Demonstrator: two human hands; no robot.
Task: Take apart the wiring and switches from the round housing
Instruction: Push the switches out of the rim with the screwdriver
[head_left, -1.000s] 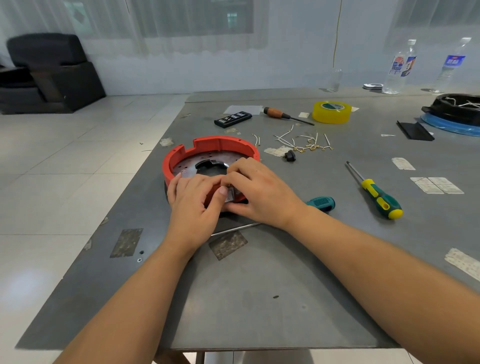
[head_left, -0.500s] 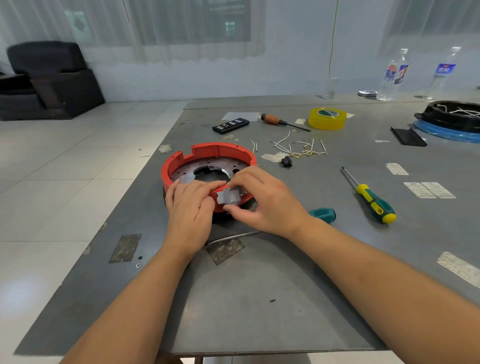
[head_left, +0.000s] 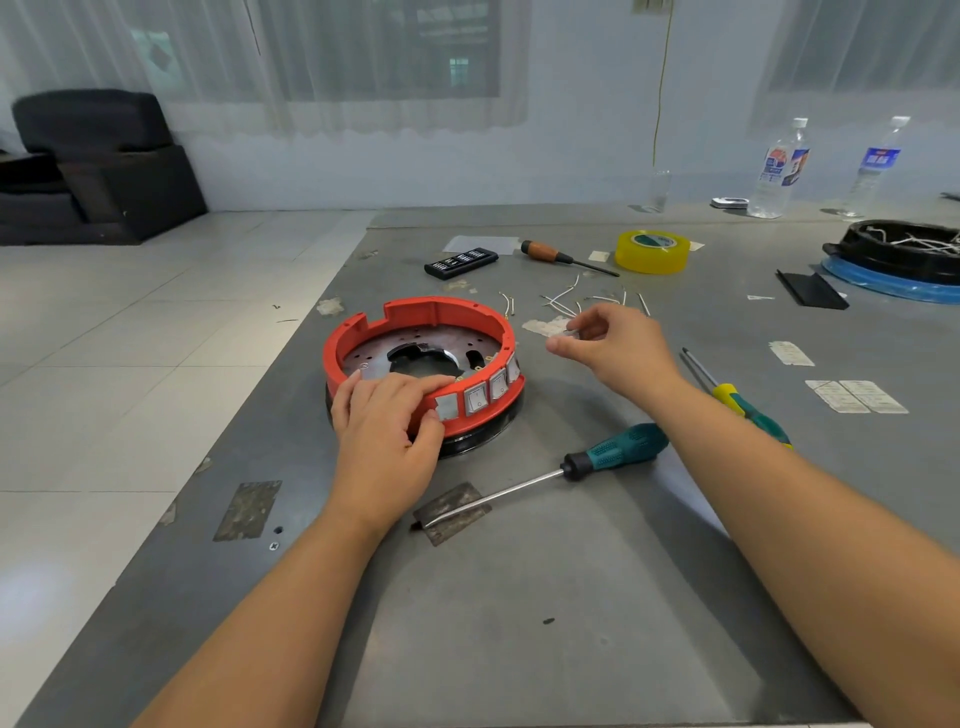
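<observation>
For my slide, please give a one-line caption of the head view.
Left hand steadies the red round housing while right hand pinches a small removed part.

Red round housing (head_left: 415, 322) flat on table, rocker switches (head_left: 483, 397) along its near wall
</observation>
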